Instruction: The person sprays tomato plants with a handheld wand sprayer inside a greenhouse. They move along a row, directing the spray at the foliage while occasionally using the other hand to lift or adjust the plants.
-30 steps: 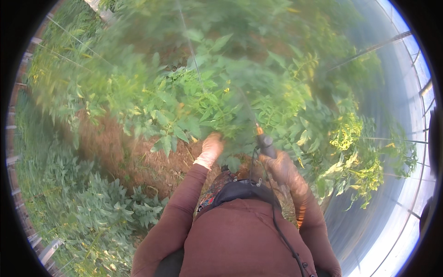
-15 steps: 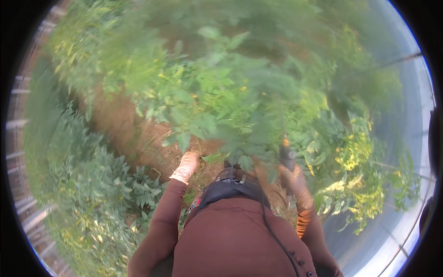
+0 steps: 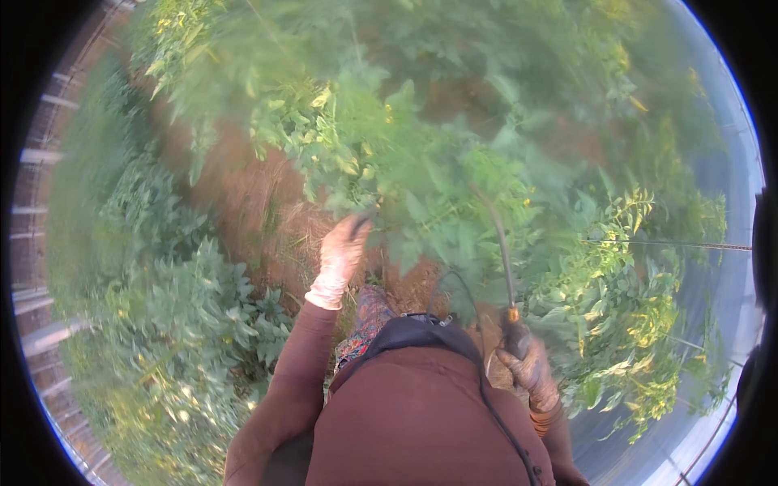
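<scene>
In a pale, soiled glove, my left hand [image 3: 342,249] reaches forward to the lower leaves of a leafy green plant [image 3: 421,215]. Its fingers look curled; a dark patch shows at their tips, too blurred to tell whether it is a thing held or dirt on the glove. My right hand [image 3: 531,366], low on the right, is wrapped round the dark handle of a spray wand [image 3: 506,263]. The wand has a brass-coloured fitting above the grip and a thin curved tube that runs forward, its far end lost among the leaves.
Dense plants [image 3: 186,308] line the left side, and yellowing foliage [image 3: 640,324] stands on the right. Brown soil [image 3: 251,194] shows between the rows. A pale sheet wall [image 3: 729,146] curves along the right; a taut line [image 3: 673,244] crosses there. A dark cord [image 3: 494,413] hangs down my front.
My left hand has moved forward and slightly right, further into the leaves. My right hand has come back nearer my body with the spray wand, and more of its tube shows.
</scene>
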A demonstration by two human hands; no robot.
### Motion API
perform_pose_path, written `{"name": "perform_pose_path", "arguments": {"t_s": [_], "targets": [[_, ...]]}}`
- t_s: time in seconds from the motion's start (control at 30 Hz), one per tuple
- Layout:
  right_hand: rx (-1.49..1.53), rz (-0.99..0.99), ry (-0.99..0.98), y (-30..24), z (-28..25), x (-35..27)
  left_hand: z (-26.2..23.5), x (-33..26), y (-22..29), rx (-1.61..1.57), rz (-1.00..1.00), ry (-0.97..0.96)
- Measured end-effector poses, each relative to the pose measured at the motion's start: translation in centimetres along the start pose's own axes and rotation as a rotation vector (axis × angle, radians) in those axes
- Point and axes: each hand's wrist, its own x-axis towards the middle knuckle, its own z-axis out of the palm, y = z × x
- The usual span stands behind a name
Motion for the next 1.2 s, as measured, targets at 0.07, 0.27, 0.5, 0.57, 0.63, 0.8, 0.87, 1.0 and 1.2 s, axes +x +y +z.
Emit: {"name": "perform_pose_path", "arguments": {"t_s": [0.07, 0.27, 0.5, 0.57, 0.63, 0.8, 0.87, 1.0, 1.2], "targets": [[-0.022, -0.04, 0.062, -2.6, 3.5, 1.6, 0.4, 4.3, 0.3, -0.144, -0.002, -0.042], [0.183, 0.06, 0.193, -8.5, 10.0, 5.1, 1.5, 13.4, -0.5, -0.695, -0.414, -0.156], [-0.11, 0.103, 0.131, -13.3, 11.2, 8.9, 3.6, 15.9, -1.0, -0.986, -0.458, -0.443], [-0.073, 0.048, 0.213, -14.2, 12.1, 10.8, 4.5, 15.6, -1.2, -0.91, -0.363, -0.458], [-0.02, 0.054, 0.223, -14.9, 12.2, 11.9, 5.3, 15.2, -1.3, -0.758, -0.292, -0.417], [0.049, 0.097, 0.164, -15.4, 11.7, 11.3, 7.9, 16.5, -2.8, -0.913, -0.361, -0.232], [0.078, 0.135, 0.135, -14.9, 11.6, 11.2, 10.1, 18.6, -4.3, -1.329, -0.791, -0.094], [0.023, 0.179, 0.092, -13.0, 11.8, 11.8, 11.4, 20.9, -9.3, -2.196, -0.707, -0.549], [0.227, 0.204, 0.082, -11.2, 10.7, 10.6, 9.1, 20.6, -8.0, -1.505, -0.601, -0.142]]}}
